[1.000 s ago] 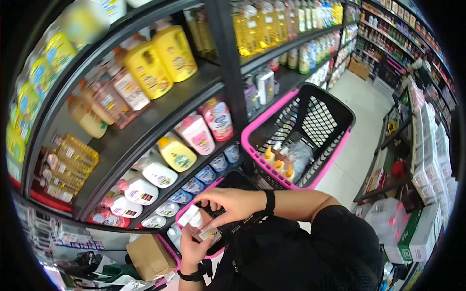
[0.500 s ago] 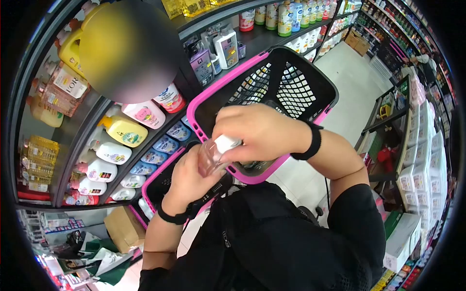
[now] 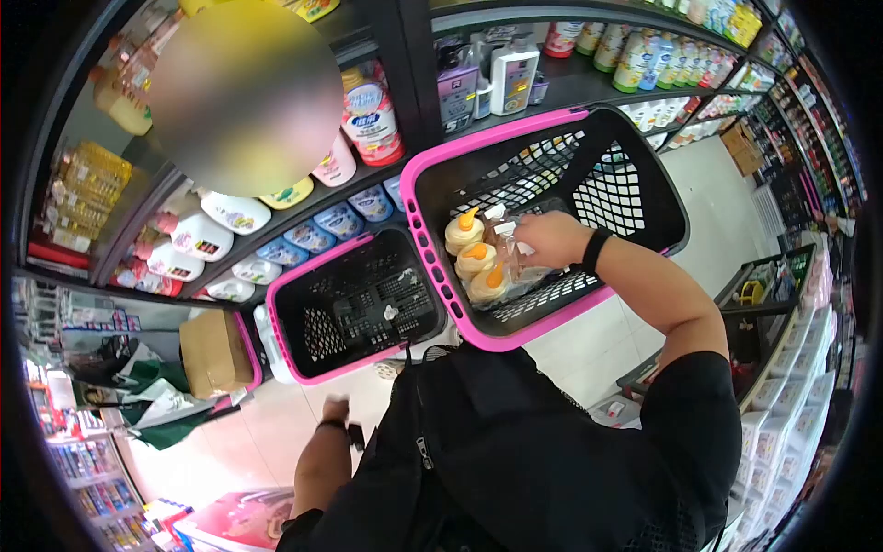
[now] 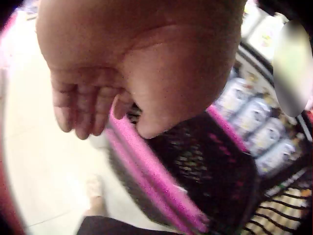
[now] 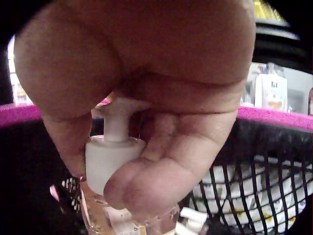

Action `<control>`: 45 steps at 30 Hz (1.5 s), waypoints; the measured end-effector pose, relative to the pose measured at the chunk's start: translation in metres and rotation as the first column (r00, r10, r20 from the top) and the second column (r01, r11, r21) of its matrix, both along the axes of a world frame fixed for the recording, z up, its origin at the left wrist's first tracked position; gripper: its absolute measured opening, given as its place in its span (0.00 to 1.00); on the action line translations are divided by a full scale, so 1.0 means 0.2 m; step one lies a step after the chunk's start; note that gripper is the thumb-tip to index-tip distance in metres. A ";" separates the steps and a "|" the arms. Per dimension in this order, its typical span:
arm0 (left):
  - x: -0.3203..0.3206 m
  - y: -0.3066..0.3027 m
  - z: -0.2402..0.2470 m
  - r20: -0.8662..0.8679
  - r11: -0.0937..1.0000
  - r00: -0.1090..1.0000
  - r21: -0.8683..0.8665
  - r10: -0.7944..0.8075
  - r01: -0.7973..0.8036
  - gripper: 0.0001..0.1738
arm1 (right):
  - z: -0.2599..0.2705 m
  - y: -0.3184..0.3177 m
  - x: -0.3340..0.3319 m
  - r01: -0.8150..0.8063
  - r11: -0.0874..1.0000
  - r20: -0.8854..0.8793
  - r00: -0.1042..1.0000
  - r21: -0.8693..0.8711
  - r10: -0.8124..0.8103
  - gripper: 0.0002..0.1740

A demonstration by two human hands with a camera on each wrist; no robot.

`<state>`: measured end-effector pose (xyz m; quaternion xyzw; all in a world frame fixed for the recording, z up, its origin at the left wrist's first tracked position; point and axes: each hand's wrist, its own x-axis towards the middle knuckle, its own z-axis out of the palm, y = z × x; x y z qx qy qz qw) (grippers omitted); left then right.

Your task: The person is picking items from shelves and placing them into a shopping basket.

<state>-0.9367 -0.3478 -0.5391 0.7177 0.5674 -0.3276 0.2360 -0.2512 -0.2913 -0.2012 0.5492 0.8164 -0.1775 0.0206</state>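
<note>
My right hand (image 3: pixel 552 241) reaches down into a black mesh basket with a pink rim (image 3: pixel 504 343). Its thumb and fingers grip a clear, pinkish pump bottle (image 5: pixel 111 161) round the white pump collar, with the bottle upright inside the basket. Beside it stand cream-coloured bottles (image 3: pixel 478 259) with orange pump tops and more bottles with white pumps. Away from the baskets, my left hand (image 3: pixel 336 411) hangs low over the floor. In the left wrist view its fingers (image 4: pixel 84 110) are loosely bent and hold nothing.
Left of the full basket sits a second black basket (image 3: pixel 322 276) with a pink rim. Shelves of detergent bottles (image 3: pixel 198 237) and blue packs (image 3: pixel 338 221) line the far side. A cardboard box (image 3: pixel 213 354) stands at left; white tubs (image 3: pixel 768 432) are stacked at right.
The pump bottle, earlier held in both hands before the body, is now down in the basket in my right hand. My left hand has let go and dropped back to the lower left.
</note>
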 end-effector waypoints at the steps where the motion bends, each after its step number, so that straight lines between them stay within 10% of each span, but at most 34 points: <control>1: -0.17 -0.22 -0.01 -0.112 0.932 0.944 -0.232 -0.309 0.278 0.16 | -0.14 -0.01 0.03 -0.015 1.000 0.022 1.000 -0.013 0.016 0.21; 2: -0.22 -0.48 0.10 -0.047 0.920 0.929 -0.163 -0.367 0.355 0.14 | -0.25 0.00 0.06 -0.032 0.999 0.049 0.998 -0.021 0.033 0.22; 4: -0.13 -0.74 0.41 -0.073 0.920 0.996 -0.386 0.047 -0.072 0.12 | -0.39 0.03 0.08 -0.021 0.990 0.076 0.997 -0.142 0.031 0.21; 6: -0.11 -1.01 0.48 -0.068 0.809 0.866 -0.327 0.496 -0.489 0.13 | -0.54 0.05 0.09 -0.015 0.971 0.138 0.989 -0.239 0.050 0.21; 9: -0.02 -1.32 0.44 0.026 0.632 0.656 -0.300 0.754 -0.715 0.16 | -0.65 0.04 0.07 -0.035 0.957 0.139 0.987 -0.289 0.079 0.22; 16: 0.28 -1.51 0.17 0.336 0.446 0.336 -0.342 0.880 -0.827 0.22 | -0.96 -0.01 0.07 -0.124 0.930 0.129 0.975 -0.347 0.179 0.11; 19: 0.35 -1.36 0.04 0.610 0.335 -0.035 -0.481 0.791 -0.810 0.24 | -1.07 0.01 0.07 -0.117 0.941 0.099 0.983 -0.319 0.156 0.11; 21: 0.31 -1.28 0.06 0.446 0.244 0.043 -0.405 0.894 -0.881 0.29 | -1.20 0.00 0.09 -0.092 0.951 0.102 0.987 -0.296 0.127 0.14; 22: 0.45 -1.02 0.52 0.343 0.437 0.346 -0.235 0.873 -0.868 0.28 | -1.26 -0.01 0.10 -0.077 0.956 0.100 0.989 -0.282 0.109 0.15; 27: 0.29 -0.94 0.47 0.330 0.157 0.063 -0.266 0.942 -0.951 0.21 | -1.16 0.00 0.08 -0.106 0.957 0.126 0.981 -0.271 0.145 0.13; 29: 0.20 -0.94 0.35 0.203 0.349 0.303 -0.257 0.931 -0.901 0.18 | -1.13 0.00 0.07 -0.138 0.947 0.172 0.966 -0.291 0.194 0.15; 31: 0.16 -0.96 0.24 0.230 0.293 0.221 -0.353 0.948 -0.889 0.19 | -1.10 0.00 0.06 -0.136 0.957 0.180 0.966 -0.256 0.185 0.14; 37: 0.45 -0.74 0.55 0.225 0.564 0.517 -0.308 0.826 -0.766 0.20 | -0.93 0.04 0.01 -0.263 0.893 0.187 0.919 -0.364 0.347 0.23; 45: 0.41 -0.47 0.38 0.295 0.629 0.561 -0.245 0.773 -0.738 0.24 | -0.85 0.14 0.02 -0.113 0.828 0.138 0.965 -0.549 0.223 0.24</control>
